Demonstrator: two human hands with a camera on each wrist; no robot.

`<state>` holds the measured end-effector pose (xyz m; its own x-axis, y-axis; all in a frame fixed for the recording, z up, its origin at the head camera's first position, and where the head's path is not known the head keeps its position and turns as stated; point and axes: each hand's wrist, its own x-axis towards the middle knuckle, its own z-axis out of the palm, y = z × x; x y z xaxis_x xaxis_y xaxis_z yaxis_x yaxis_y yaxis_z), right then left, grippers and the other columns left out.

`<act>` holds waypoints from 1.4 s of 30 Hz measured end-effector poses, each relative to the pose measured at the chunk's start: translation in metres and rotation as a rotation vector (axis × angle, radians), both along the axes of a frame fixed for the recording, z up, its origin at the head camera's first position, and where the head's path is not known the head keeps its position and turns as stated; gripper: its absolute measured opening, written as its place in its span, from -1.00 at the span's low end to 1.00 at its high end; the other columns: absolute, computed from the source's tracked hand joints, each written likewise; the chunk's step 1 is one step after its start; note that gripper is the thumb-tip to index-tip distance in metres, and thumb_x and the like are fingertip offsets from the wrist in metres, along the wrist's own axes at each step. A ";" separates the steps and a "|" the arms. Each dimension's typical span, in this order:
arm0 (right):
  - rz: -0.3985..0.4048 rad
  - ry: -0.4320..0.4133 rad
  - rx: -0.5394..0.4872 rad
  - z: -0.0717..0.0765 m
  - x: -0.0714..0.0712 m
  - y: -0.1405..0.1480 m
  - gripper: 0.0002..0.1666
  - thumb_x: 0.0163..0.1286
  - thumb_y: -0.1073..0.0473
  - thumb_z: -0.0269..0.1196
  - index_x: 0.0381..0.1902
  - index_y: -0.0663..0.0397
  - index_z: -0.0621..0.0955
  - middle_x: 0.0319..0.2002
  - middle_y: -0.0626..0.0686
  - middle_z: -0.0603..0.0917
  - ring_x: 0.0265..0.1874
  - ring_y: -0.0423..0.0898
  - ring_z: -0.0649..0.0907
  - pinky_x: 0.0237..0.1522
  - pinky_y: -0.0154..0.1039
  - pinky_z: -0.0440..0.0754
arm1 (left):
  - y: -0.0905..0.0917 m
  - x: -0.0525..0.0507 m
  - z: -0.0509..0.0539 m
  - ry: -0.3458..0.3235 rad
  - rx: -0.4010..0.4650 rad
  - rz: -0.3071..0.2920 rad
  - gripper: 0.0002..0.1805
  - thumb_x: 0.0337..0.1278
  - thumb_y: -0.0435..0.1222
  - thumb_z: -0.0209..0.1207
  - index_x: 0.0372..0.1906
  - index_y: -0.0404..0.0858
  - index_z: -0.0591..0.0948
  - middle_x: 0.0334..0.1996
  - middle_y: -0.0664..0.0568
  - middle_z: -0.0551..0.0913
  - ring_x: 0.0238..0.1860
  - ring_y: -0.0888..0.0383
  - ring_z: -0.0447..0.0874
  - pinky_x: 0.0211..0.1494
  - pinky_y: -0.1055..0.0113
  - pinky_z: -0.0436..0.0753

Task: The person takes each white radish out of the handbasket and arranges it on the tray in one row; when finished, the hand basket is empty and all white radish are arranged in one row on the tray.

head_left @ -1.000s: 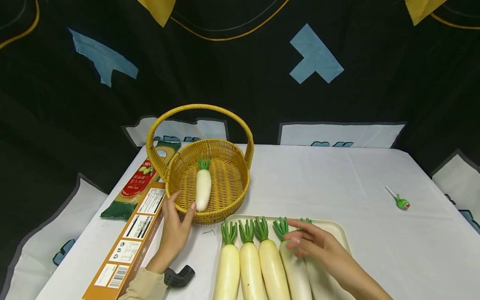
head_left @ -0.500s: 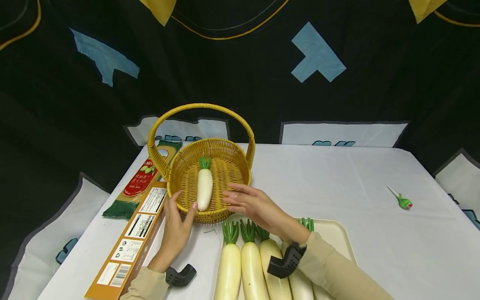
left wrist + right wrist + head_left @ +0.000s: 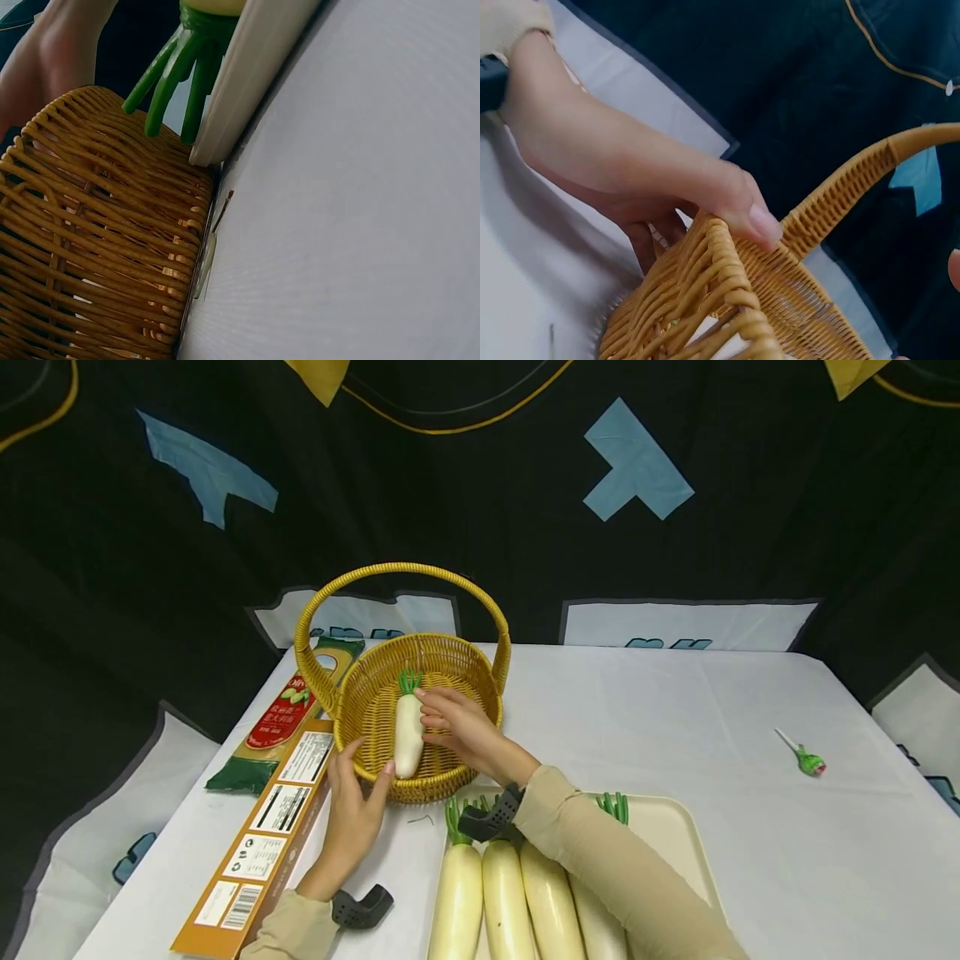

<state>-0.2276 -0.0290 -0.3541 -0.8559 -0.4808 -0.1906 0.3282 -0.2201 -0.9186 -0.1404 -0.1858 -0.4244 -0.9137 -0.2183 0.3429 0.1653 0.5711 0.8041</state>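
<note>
A yellow wicker basket (image 3: 431, 789) with a tall arched handle stands at the back left of the table. One small white radish (image 3: 408, 739) with green stems lies inside it. My left hand (image 3: 352, 822) holds the basket's near left rim, thumb over the edge and fingers outside, as the right wrist view shows (image 3: 637, 161). Over the basket's right side reaches my right hand (image 3: 468, 731), its fingers extended to the radish's right side; whether they touch it is unclear. Below that forearm, several large white radishes (image 3: 504, 893) lie on a cream tray (image 3: 690, 827).
Left of the basket lie a pasta packet (image 3: 277, 727) and a long orange-brown box (image 3: 255, 847). A lollipop (image 3: 810, 762) rests on the right of the white table (image 3: 750, 710). A dark curtain (image 3: 480, 485) hangs behind.
My right hand has moved left from above the tray, across the basket's front edge, to the radish in the basket. My left hand stays at the basket rim.
</note>
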 end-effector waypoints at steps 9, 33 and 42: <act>-0.171 -0.017 0.213 -0.013 -0.017 -0.021 0.01 0.07 -0.26 0.25 0.35 0.01 0.12 0.28 0.15 0.25 0.22 0.11 0.35 0.20 -0.05 0.37 | 0.000 0.002 -0.002 0.011 0.000 0.000 -0.37 0.20 -0.20 0.04 0.28 -0.32 0.09 0.25 -0.31 0.04 0.30 -0.23 0.05 0.26 -0.19 0.10; -0.118 0.146 0.845 -0.020 -0.012 -0.042 0.29 -0.06 -0.14 0.39 0.37 0.26 -0.12 0.25 0.42 0.13 0.14 0.24 0.36 0.09 0.00 0.44 | 0.000 0.002 -0.001 0.008 -0.011 0.010 -0.39 0.19 -0.21 0.05 0.27 -0.32 0.11 0.24 -0.33 0.08 0.27 -0.25 0.10 0.25 -0.18 0.13; -0.149 0.084 0.642 -0.022 -0.019 -0.041 0.13 0.00 0.20 0.39 0.35 0.20 -0.07 0.01 0.40 0.37 -0.37 0.18 0.65 -0.48 -0.11 0.65 | 0.001 0.000 0.000 0.017 -0.008 -0.001 -0.38 0.19 -0.21 0.04 0.27 -0.33 0.11 0.22 -0.32 0.08 0.27 -0.23 0.10 0.26 -0.14 0.13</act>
